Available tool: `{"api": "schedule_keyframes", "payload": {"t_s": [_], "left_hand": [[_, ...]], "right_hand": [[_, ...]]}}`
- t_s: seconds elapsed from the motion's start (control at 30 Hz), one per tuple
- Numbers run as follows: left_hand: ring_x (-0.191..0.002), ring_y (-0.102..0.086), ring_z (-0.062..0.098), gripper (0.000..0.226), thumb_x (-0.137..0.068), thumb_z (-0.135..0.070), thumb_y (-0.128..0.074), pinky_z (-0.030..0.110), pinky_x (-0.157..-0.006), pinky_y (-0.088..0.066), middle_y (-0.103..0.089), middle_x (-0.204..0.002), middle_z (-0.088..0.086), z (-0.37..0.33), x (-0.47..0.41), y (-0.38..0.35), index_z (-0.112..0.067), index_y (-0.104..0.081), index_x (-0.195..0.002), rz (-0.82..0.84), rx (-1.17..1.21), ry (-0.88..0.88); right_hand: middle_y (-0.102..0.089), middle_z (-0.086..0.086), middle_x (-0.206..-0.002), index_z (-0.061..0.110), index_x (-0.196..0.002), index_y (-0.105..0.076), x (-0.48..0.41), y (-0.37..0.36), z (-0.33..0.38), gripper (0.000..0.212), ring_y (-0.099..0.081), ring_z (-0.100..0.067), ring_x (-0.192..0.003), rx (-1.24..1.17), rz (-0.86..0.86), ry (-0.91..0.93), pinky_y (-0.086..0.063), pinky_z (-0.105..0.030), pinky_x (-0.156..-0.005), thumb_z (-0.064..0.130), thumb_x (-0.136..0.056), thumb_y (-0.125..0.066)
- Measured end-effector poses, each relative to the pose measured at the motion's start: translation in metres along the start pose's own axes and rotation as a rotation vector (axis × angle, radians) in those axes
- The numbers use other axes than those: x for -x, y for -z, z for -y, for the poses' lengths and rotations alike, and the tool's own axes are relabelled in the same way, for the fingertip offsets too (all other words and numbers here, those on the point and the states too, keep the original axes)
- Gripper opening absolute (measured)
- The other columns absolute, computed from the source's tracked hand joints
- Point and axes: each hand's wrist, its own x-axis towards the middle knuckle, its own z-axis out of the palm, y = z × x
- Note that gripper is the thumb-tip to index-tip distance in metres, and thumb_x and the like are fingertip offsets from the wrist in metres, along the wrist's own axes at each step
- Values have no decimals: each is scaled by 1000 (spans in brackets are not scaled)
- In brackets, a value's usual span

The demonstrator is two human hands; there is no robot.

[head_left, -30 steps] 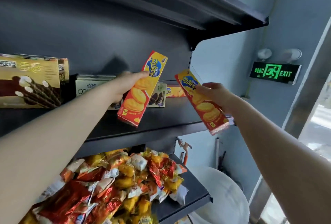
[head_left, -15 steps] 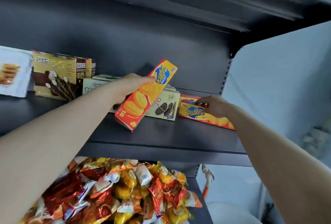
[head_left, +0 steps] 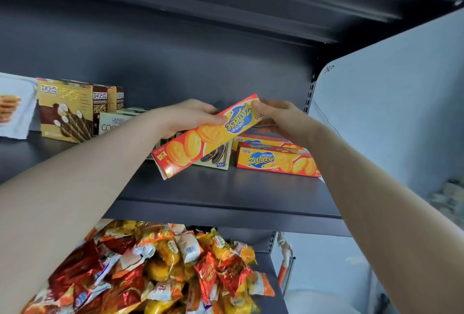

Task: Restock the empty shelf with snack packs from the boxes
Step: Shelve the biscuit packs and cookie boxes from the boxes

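Up at the dark metal shelf (head_left: 226, 188), both hands hold one orange cheese-biscuit box (head_left: 200, 140). The left hand (head_left: 185, 118) grips it near the middle, thumb across the printed face; the right hand (head_left: 283, 120) pinches its upper end. The box hangs tilted in the air, its lower end down and to the left, just in front of a pale cookie box (head_left: 217, 160) standing on the shelf. To the right, two matching orange boxes (head_left: 276, 162) lie flat on the shelf, one behind the other, close to its right end. Farther left stand gold-and-brown wafer-roll boxes (head_left: 65, 110) and a white pack (head_left: 15, 105) at the frame's edge. The lower shelf (head_left: 276, 301) carries a heap of wrapped snacks (head_left: 163, 268) in red, orange and yellow.
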Motion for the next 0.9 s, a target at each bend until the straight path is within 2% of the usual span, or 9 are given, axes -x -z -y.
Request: {"api": "schedule_keyframes", "payload": {"t_s": [0.1,0.23,0.4,0.5,0.63,0.7,0.77,0.83,0.9], "left_hand": [[-91,-74,22,31,-92,-41,-66,40,-86,-58,-76,-102,1,-5,0,-10,-21,-69,-116,-14,-20,-11],[-92,-73,19,33,-95,-37,-63,35,-83,-59,-75,-106,3,-10,-3,-23,-15,-67,-119,-50,-59,-26],[-90,-74,21,32,-94,-38,-63,34,-78,-60,-75,-104,3,-14,-7,-30,-17,-66,-119,-47,-16,7],[-90,-73,20,28,-96,-33,-61,32,-75,-60,-74,-108,5,-21,-12,-39,-17,-64,-119,-67,60,4],[-91,-66,14,35,-99,-21,-57,36,-83,-53,-67,-120,4,-37,-25,-60,-20,-48,-133,-162,323,-125],[-91,-67,18,49,-99,-14,-57,40,-83,-54,-66,-118,2,-46,-32,-71,-20,-36,-144,-170,431,-170],[-91,-68,18,68,-98,-5,-57,39,-80,-58,-65,-120,3,-47,-38,-78,-21,-20,-152,-171,493,-199],[-105,-67,19,93,-93,-3,-64,42,-92,-56,-59,-133,7,-39,-46,-79,-21,1,-157,-248,450,-219],[-122,-57,17,104,-87,-9,-73,42,-106,-46,-49,-145,5,-29,-48,-74,-23,2,-158,-406,264,-227]], "right_hand": [[-73,-10,-115,2,-126,-61,1,5,-10,37,-68,-24,-111,-157,-23,10,-53,-37,-100,27,-97,-63],[-72,-10,-111,-2,-128,-58,8,10,-19,29,-69,-21,-106,-331,-13,54,-53,-32,-99,5,-102,-49],[-68,-13,-116,1,-127,-58,19,18,-24,40,-69,-26,-107,-390,-82,57,-55,-34,-97,-11,-99,-32],[-64,-17,-126,6,-126,-57,20,21,-25,26,-68,-30,-110,-420,-119,19,-55,-37,-96,4,-102,-47],[-62,-11,-133,16,-137,-50,25,19,-27,53,-67,-24,-113,-258,51,-71,-53,-41,-99,41,-93,-65],[-68,-5,-127,18,-135,-55,29,18,-27,50,-67,-19,-112,-218,120,-64,-52,-40,-99,40,-92,-67],[-70,-2,-122,20,-132,-59,31,24,-29,45,-68,-17,-106,-185,79,-62,-52,-39,-98,35,-91,-69],[-71,-3,-121,23,-133,-58,34,36,-31,47,-69,-19,-106,-108,54,-83,-52,-39,-96,33,-89,-72],[-72,-3,-115,23,-134,-57,42,50,-31,49,-71,-23,-102,63,37,-105,-56,-37,-90,28,-88,-73]]}}
